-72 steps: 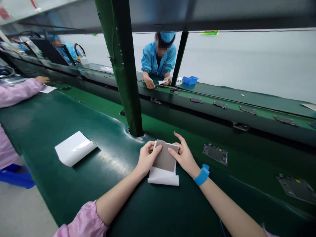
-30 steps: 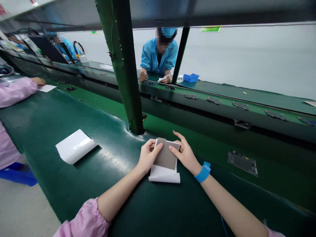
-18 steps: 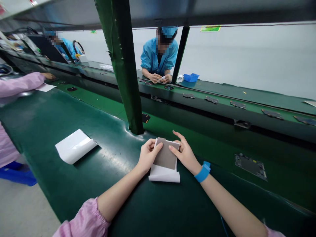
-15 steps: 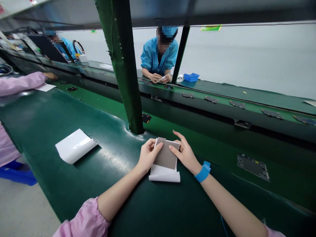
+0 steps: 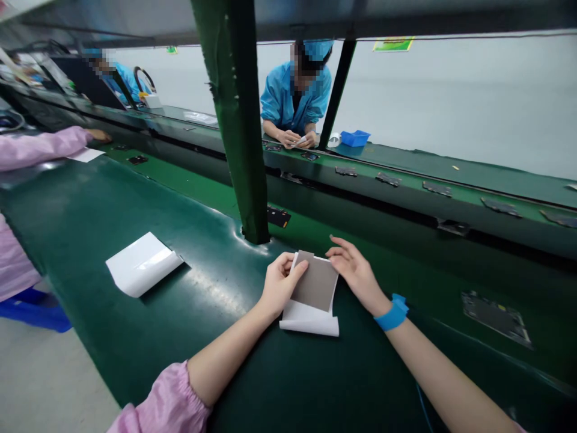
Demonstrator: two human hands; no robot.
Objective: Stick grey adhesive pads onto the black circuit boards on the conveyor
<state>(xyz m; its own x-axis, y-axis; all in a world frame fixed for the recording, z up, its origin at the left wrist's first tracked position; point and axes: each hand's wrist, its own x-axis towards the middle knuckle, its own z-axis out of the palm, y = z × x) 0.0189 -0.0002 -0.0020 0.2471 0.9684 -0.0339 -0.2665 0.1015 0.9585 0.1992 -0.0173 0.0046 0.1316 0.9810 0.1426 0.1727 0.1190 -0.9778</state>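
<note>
My left hand (image 5: 282, 284) is closed on a grey sheet (image 5: 315, 285) with white backing paper (image 5: 307, 317) under it, thumb on the grey face. A small grey tab sticks up at the sheet's top edge. The paper's near end curls into a roll. At the sheet's upper right corner is my right hand (image 5: 356, 270), its fingers loosely spread and a fingertip at the edge. Whether it touches the corner, I cannot tell. A blue band (image 5: 392, 313) circles my right wrist. Right of that hand, a circuit board (image 5: 497, 319) lies on the green belt.
A curled white sheet (image 5: 143, 264) lies on the green table to the left. A green-wrapped post (image 5: 241, 138) rises ahead. Beyond it, a co-worker in blue (image 5: 295, 99) handles something pale beside a blue bin (image 5: 355, 138). Several boards line the far ledge. A pink sleeve (image 5: 42, 150) reaches in at left.
My right thumb has come off the grey sheet, and that hand has drawn back to its corner. My left hand keeps its hold. The near circuit board has shifted right.
</note>
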